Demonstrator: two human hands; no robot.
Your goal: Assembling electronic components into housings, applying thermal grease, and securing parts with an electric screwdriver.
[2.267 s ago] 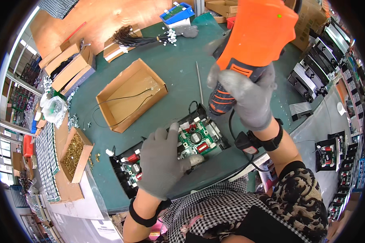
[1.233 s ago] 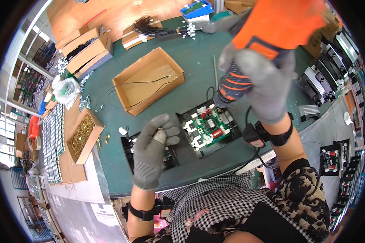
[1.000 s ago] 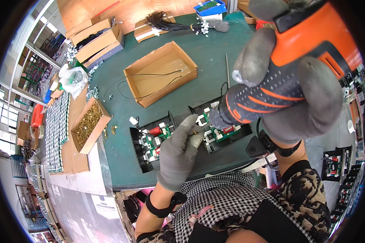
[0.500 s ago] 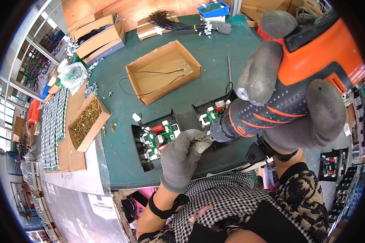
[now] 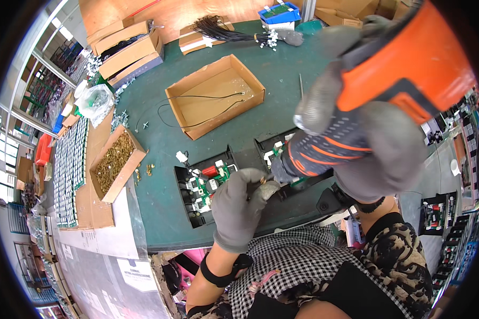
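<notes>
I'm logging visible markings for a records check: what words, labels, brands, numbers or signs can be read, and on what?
White label, lower left: dark print, not copied here; smaller lines unreadable.
Cardboard sheet: marks along its near edge, too small to read.
Orange-and-black power drill: no lettering discernible.
Circuit board: any markings too small.

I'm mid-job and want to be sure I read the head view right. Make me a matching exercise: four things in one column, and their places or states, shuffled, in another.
Things:
1. Left hand
2. Orange-and-black power tool
3. Blue bin
4. Shallow cardboard tray

Places or states:
A. Has a thin dark wire lying partly in it
B. Pinches a small brass-coloured piece close to the tool's nose
C. Has a green board in it
D. Gripped in the right hand

Right pairs: 1-B, 2-D, 3-C, 4-A
</notes>
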